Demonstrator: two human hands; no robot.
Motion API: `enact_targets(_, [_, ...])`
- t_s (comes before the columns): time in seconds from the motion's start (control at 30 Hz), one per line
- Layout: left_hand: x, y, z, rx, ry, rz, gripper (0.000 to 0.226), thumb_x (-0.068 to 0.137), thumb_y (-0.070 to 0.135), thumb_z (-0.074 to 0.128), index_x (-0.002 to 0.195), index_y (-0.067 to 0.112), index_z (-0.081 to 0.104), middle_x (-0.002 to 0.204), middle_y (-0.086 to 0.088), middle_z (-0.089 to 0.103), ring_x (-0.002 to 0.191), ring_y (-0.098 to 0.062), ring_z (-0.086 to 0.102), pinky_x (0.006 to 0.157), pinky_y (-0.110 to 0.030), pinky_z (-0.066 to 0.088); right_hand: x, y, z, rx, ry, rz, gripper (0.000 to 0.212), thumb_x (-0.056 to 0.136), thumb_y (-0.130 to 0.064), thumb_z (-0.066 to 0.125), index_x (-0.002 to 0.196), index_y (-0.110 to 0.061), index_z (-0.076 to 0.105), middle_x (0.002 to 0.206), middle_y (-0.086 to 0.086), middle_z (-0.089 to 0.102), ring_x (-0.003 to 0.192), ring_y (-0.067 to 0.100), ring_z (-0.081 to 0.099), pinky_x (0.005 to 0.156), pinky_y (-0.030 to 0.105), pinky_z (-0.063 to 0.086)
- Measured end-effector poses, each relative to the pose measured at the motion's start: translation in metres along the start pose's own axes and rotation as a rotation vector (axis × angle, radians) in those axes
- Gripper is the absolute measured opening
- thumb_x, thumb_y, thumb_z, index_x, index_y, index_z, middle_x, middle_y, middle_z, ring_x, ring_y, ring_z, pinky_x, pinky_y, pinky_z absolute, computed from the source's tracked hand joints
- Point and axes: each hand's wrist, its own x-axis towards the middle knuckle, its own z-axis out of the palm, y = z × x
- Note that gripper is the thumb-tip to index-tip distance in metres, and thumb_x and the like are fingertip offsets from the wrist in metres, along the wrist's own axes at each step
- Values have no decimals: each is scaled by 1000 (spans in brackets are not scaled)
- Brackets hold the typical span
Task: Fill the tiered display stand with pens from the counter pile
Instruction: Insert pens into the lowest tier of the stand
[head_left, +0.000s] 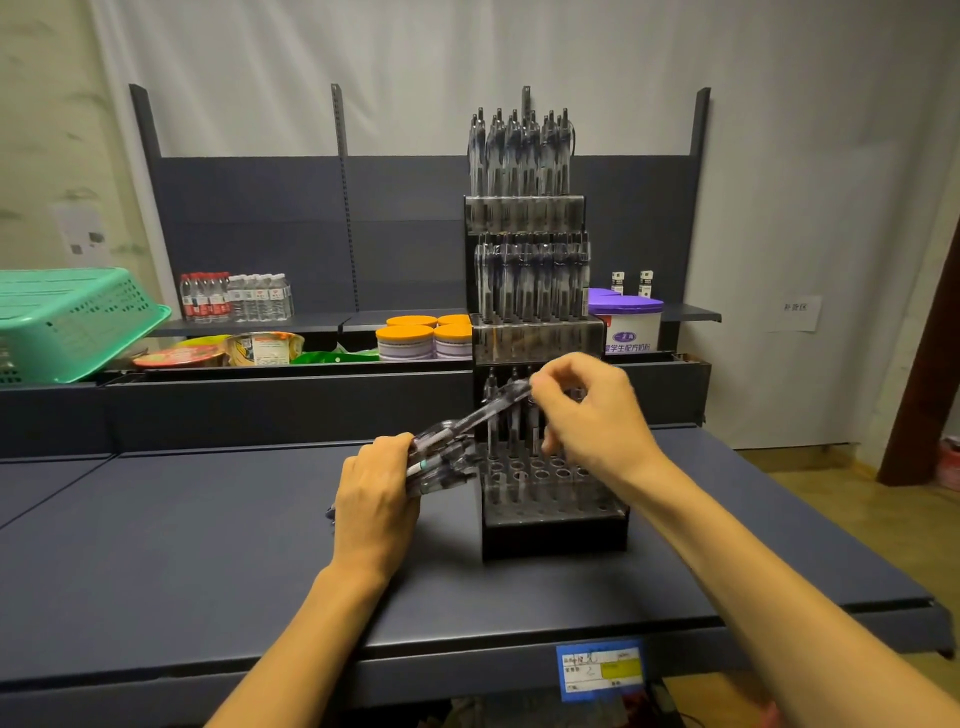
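A black tiered display stand (553, 535) stands on the dark counter, right of centre. Its top two tiers are packed with upright clear pens (519, 156). The lowest tier holds three pens at its back left; its other round holes are open. My left hand (376, 499) grips a bundle of pens (441, 457) just left of the lowest tier. My right hand (592, 410) pinches the upper end of one slanted pen (493, 410) that rises out of the bundle, above the lowest tier.
A green plastic basket (72, 317) sits upside down at the far left. Behind the counter are water bottles (234, 296), instant noodle bowls (218, 351), orange-lidded tubs (421, 335) and a purple-lidded tub (631, 319). A blue price tag (600, 670) hangs on the counter's front edge.
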Motion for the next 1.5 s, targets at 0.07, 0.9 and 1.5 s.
enact_targets(0.07, [0,0,1,9,-4,19,22,81,10,37,101,13,47,76,-12,57,63,-30,47,61,-32,29,4,-2,-8,57,66,24,14,95,-17,55,81,-15,56,77,3,63,41,14,60,34,19,36])
enact_targets(0.9, [-2,3,-1,57,1,75,44,69,0,52,111,11,47,89,-12,62,79,-23,43,68,-31,32,17,3,-31,-194,284,-190,8,100,-20,48,95,-16,52,82,-1,60,49,12,61,41,12,41])
enact_targets(1.5, [-2,3,-1,38,-13,82,48,66,-4,60,111,8,50,91,-13,63,81,-23,46,70,-31,33,23,9,-29,-451,146,-146,11,96,-28,54,87,-26,59,73,-10,62,65,15,62,63,39,57])
